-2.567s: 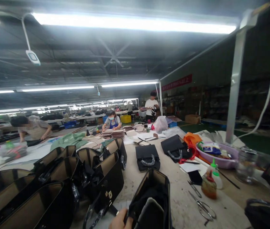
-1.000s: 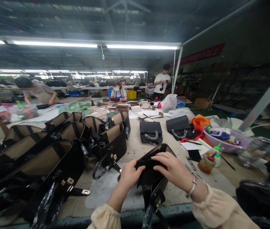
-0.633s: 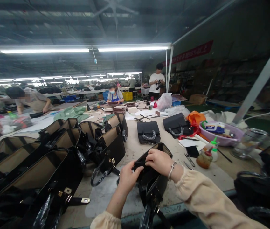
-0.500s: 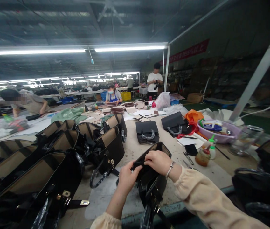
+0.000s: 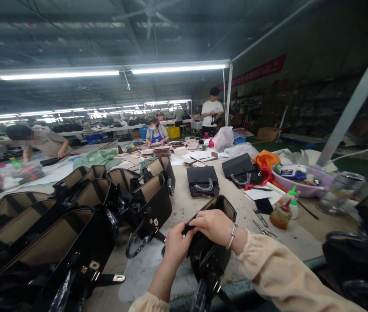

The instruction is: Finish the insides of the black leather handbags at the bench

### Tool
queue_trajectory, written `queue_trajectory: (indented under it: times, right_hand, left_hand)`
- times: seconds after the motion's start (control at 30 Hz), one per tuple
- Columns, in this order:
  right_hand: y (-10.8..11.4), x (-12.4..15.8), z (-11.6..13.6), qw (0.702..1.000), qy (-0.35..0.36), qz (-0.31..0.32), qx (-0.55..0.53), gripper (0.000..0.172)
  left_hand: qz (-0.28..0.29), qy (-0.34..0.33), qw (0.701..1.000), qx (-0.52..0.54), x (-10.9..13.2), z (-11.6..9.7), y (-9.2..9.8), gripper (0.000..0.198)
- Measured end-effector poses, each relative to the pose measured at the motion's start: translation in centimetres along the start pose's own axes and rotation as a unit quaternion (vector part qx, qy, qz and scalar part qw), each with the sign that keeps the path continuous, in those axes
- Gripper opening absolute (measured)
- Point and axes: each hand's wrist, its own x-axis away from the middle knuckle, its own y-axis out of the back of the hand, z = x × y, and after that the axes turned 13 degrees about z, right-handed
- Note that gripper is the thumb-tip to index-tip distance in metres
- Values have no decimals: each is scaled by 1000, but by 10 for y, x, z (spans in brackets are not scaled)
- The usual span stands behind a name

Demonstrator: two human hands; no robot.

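Note:
A black handbag (image 5: 210,262) stands at the table's front edge, its plastic-wrapped handle and gold hardware hanging toward me. My left hand (image 5: 176,245) is closed on the bag's upper left rim, thumb and fingers pinching the black edge. Right against it, my right hand (image 5: 212,224) grips the same rim from above, its fingers bent down and partly hidden. What exactly lies between the fingertips cannot be made out. To the left, another black handbag (image 5: 151,210) with a tan lining and a gold clasp stands open at the top.
More open black bags (image 5: 53,242) crowd the left side. Two closed black bags (image 5: 202,177) lie farther back. On the right are scissors (image 5: 263,229), a glue bottle (image 5: 280,216), a purple basin (image 5: 304,187) and a glass jar (image 5: 340,195). Co-workers (image 5: 157,134) are at the far tables.
My right hand has moved left along the rim, so that its fingers now meet my left hand's. The view has shifted slightly. The bag stays in about the same place.

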Motion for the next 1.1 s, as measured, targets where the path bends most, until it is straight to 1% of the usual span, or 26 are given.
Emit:
queue_trajectory:
  times: [0.2, 0.4, 0.47, 0.53, 0.6, 0.67, 0.77, 0.83, 0.97, 1.1]
  right_hand:
    - [-1, -2, 0, 999, -36, -3, -12, 20]
    - [1, 0, 1, 997, -79, -1, -2, 21]
    - [2, 2, 2, 997, -74, -17, -10, 16]
    - [2, 4, 3, 998, -47, -32, -22, 13]
    - [1, 3, 3, 999, -18, -32, -29, 18]
    - [-1, 2, 2, 999, -14, -24, -28, 19]
    - [-4, -1, 1, 999, -41, -19, -19, 18]
    - [-5, -3, 0, 998, -63, -25, -16, 20]
    - [-5, -5, 1, 994, -108, -26, -11, 29]
    - [-5, -6, 2, 991, -134, -22, 4, 30]
  left_hand:
    - [7, 4, 1000, 7, 0, 1, 0, 29]
    - [6, 2, 1000, 14, 1, 4, -1, 27]
    - [4, 3, 1000, 18, 1, 5, -2, 26]
    - [3, 2, 1000, 20, 0, 5, -2, 26]
    - [2, 0, 1000, 24, 0, 5, -1, 27]
    - [2, -4, 1000, 26, 1, 5, -1, 26]
    - [5, -11, 999, 32, 1, 4, -1, 25]
    - [2, -11, 999, 42, 1, 5, -1, 27]
    - [-16, 0, 997, 79, 0, 6, -2, 34]
    - [-40, 7, 993, 114, -3, 5, -2, 31]
